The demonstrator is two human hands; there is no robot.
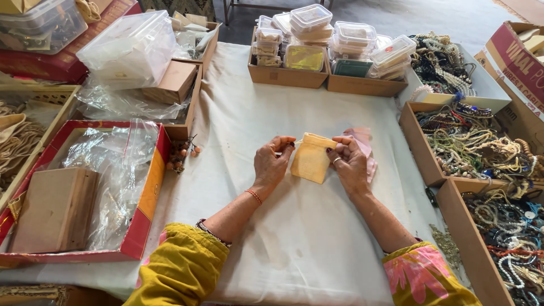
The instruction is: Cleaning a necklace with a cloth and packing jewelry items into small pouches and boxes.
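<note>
— What have you got there?

— A small yellow pouch (pixel 310 158), mid-table on the white cloth (pixel 294 238). My left hand (pixel 272 163) pinches its top left corner, and my right hand (pixel 348 161) grips the top right, over some pink pouches (pixel 362 139).

— Any risk?

— I'd say a hard tug might tear its mouth. A sweeping left elbow could also knock the bead cluster (pixel 181 154) off the table's left edge.

pouch (pixel 310 160): sheer matt yellow cloth | table cover (pixel 294 238): matt white cloth, creased | small tubs (pixel 354 34): clear glossy plastic | trays (pixel 422 153): matt brown cardboard
</note>
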